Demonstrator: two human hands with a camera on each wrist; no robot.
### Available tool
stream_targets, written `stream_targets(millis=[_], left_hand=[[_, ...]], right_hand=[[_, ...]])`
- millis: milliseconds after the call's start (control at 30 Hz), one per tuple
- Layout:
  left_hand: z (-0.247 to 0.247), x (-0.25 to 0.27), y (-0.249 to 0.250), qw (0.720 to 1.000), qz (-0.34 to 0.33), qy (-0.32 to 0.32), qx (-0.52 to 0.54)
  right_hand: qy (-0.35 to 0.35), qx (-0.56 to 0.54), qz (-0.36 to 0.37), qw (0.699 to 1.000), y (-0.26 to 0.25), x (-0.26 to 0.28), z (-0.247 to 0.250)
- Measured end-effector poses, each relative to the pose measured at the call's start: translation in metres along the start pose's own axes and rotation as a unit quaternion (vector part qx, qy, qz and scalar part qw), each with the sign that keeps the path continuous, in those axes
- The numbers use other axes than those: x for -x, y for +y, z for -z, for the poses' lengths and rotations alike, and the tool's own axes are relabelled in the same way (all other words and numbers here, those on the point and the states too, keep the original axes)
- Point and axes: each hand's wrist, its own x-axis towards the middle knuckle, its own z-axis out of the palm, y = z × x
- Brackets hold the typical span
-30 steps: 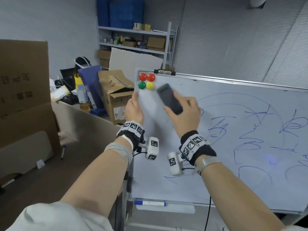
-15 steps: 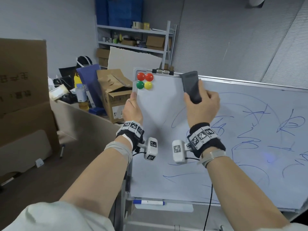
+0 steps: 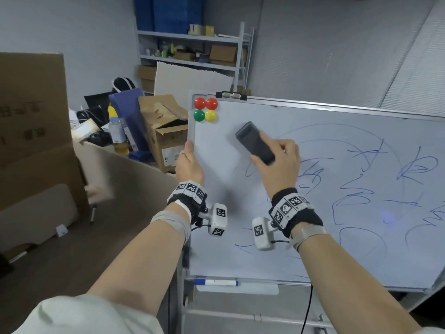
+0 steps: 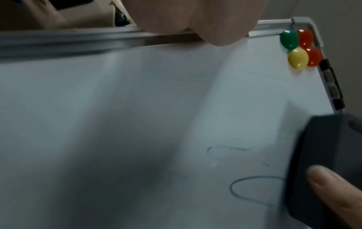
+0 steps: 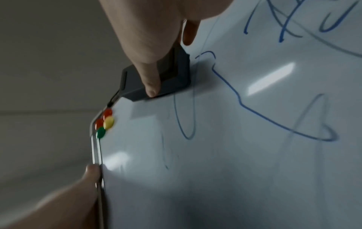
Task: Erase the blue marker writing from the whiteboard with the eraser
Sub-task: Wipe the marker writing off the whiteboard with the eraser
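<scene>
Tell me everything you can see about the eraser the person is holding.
The eraser is a dark grey oblong block with rounded corners, plastic by its look, with a recessed back. It lies tilted, its far end toward the coloured magnets, its face against the whiteboard near the upper left corner. The right hand grips its lower end, thumb on one long side, fingers on the other. Blue writing lies just right of it.

One whiteboard (image 3: pixel 337 249), one eraser (image 3: pixel 254 142), four magnets (image 3: pixel 205 113), one marker (image 3: pixel 215 282).
</scene>
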Motion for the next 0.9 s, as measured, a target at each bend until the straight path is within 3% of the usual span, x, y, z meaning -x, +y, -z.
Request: stream_targets(millis=[133,200,267,367,433,600,667,800,900], left_hand=[[0.003,0.007,-0.035,0.999,0.003,0.001,-0.042],[0.003,0.008,-0.041,1.000,0.008,-0.005,-0.030],[0.002,0.005,-0.041,1.000,0.015,-0.009,-0.023],[0.000,0.003,-0.044,1.000,0.018,0.001,-0.017],[-0.001,0.004,-0.046,1.000,0.016,0.008,-0.013],[-0.004,0.008,-0.049,0.999,0.034,0.025,-0.016],[-0.006,0.012,-0.050,0.998,0.044,0.045,-0.020],[-0.015,0.020,-0.049,0.995,0.049,0.069,-0.050],[-0.015,0.022,-0.046,0.992,0.055,0.092,-0.068]], right_hand=[[-0.177,0.021,0.075,0.981,0.005,0.048,-0.021],[-0.220,0.040,0.101,0.969,0.011,0.057,-0.025],[-0.190,0.054,0.098,0.975,0.013,0.048,-0.021],[-0.059,0.058,0.018,0.996,0.015,0.021,-0.012],[-0.012,0.022,-0.032,0.999,0.015,0.016,-0.010],[-0.144,0.023,0.045,0.988,0.019,0.056,-0.012],[-0.137,0.032,0.036,0.989,0.027,0.058,-0.007],[-0.003,0.044,-0.090,0.995,0.053,0.032,0.021],[0.092,0.002,-0.194,0.977,0.076,0.013,0.040]])
